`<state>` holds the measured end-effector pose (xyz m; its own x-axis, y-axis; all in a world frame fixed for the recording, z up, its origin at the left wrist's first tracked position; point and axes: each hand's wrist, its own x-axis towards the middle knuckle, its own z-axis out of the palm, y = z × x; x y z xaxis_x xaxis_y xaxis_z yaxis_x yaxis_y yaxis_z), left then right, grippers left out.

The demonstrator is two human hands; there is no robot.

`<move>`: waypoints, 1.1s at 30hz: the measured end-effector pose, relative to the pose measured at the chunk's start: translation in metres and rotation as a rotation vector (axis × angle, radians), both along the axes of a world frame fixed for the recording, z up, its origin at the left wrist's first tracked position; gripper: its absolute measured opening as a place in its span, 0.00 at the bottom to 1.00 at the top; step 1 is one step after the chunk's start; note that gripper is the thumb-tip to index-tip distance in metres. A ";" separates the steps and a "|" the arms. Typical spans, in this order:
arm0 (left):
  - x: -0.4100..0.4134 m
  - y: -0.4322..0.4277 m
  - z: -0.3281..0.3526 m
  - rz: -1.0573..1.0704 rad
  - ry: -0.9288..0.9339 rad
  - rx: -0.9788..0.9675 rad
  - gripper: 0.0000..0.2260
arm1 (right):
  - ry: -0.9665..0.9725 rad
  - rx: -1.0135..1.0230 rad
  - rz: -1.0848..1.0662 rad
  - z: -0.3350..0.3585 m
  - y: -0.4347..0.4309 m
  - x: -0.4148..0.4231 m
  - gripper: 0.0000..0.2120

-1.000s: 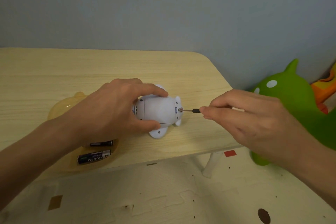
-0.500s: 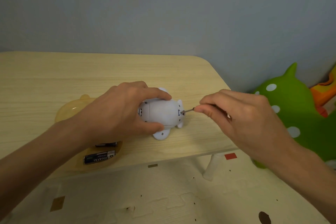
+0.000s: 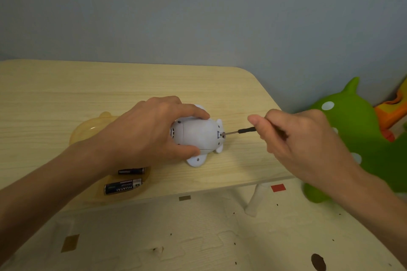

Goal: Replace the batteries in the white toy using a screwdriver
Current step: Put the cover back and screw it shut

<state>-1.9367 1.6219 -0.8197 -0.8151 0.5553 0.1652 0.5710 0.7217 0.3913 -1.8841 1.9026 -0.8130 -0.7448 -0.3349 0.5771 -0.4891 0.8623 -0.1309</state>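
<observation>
White toy (image 3: pixel 198 132) lies on its side on the table (image 3: pixel 66 94), towards the front edge. My left hand (image 3: pixel 143 134) grips its left half: fingers curled over the far side, thumb against the near side. Right hand (image 3: pixel 297 143) has fingers curled round the screwdriver (image 3: pixel 242 131) handle. Shaft is roughly level, tip at the small fitting on the toy's right end. Two black batteries (image 3: pixel 123 186) sit in the yellow tray (image 3: pixel 92 125), just beside my left wrist.

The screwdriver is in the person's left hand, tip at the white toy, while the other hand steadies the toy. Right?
Not quite. The head view shows the screwdriver in the right hand, tip at the white toy; the left hand steadies the toy.
</observation>
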 end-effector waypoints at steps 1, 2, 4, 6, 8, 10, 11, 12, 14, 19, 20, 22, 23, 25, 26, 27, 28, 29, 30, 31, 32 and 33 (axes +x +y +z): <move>0.000 0.000 0.000 0.001 0.002 -0.004 0.30 | 0.002 -0.020 -0.026 -0.001 -0.002 -0.001 0.28; 0.000 0.000 0.000 0.002 0.003 -0.005 0.30 | -0.008 -0.049 -0.031 -0.001 -0.003 -0.001 0.27; 0.001 0.001 0.001 0.005 -0.005 -0.003 0.30 | -0.087 -0.123 -0.001 0.002 -0.004 0.001 0.16; 0.001 0.001 0.002 0.005 -0.017 -0.002 0.29 | -0.216 -0.192 0.041 0.007 -0.006 0.004 0.02; 0.001 0.001 0.003 0.000 -0.022 -0.001 0.28 | -0.253 -0.192 0.069 0.008 -0.006 0.005 0.04; 0.001 0.001 0.002 0.000 -0.018 0.002 0.28 | -0.228 -0.155 0.076 0.007 -0.004 0.006 0.06; 0.001 0.000 0.002 0.000 -0.018 0.002 0.28 | -0.214 -0.133 0.074 0.008 -0.002 0.007 0.06; 0.001 0.001 0.002 0.000 -0.016 0.000 0.28 | -0.195 -0.120 0.078 0.008 0.000 0.007 0.06; 0.001 0.001 0.002 0.002 -0.013 -0.007 0.29 | -0.168 -0.112 0.084 0.009 0.002 0.007 0.03; 0.000 0.002 0.002 -0.004 -0.006 -0.014 0.30 | -0.098 0.015 -0.034 0.001 -0.005 0.004 0.28; -0.001 0.001 0.002 -0.005 -0.002 -0.011 0.30 | -0.090 0.017 -0.022 0.002 -0.006 0.004 0.27; -0.001 0.000 0.001 -0.002 0.001 -0.005 0.29 | -0.098 0.001 0.045 0.006 -0.004 0.003 0.15; -0.001 0.000 0.001 0.001 -0.001 -0.004 0.30 | -0.114 0.010 0.081 0.009 -0.002 0.004 0.07; -0.001 0.001 0.001 0.001 -0.004 -0.009 0.30 | -0.133 0.038 0.110 0.011 0.001 0.003 0.04; -0.001 0.001 0.001 -0.001 -0.004 -0.013 0.30 | -0.129 0.037 0.119 0.009 0.001 0.003 0.05; -0.001 0.002 0.002 -0.002 -0.002 -0.016 0.30 | -0.121 0.025 0.106 0.008 0.001 0.003 0.04; -0.001 0.002 0.002 -0.002 0.000 -0.018 0.30 | -0.111 0.011 0.094 0.006 0.000 0.004 0.03; -0.001 0.002 0.002 -0.002 0.003 -0.022 0.29 | -0.111 0.005 0.067 0.005 -0.001 0.003 0.08; -0.001 0.003 0.002 -0.004 0.010 -0.026 0.29 | -0.118 0.017 0.034 0.002 0.000 0.002 0.15; -0.001 0.003 0.002 -0.005 0.017 -0.029 0.29 | -0.140 0.037 -0.002 0.000 0.000 0.002 0.23; -0.002 0.003 0.001 -0.005 0.021 -0.027 0.29 | -0.164 0.045 -0.031 -0.002 -0.001 0.001 0.29; -0.002 0.003 0.001 -0.001 0.017 -0.021 0.29 | -0.196 0.018 -0.051 -0.002 -0.001 0.002 0.32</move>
<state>-1.9383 1.6251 -0.8184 -0.8115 0.5598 0.1678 0.5785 0.7289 0.3661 -1.8819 1.9013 -0.8155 -0.8584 -0.3026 0.4142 -0.4115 0.8884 -0.2037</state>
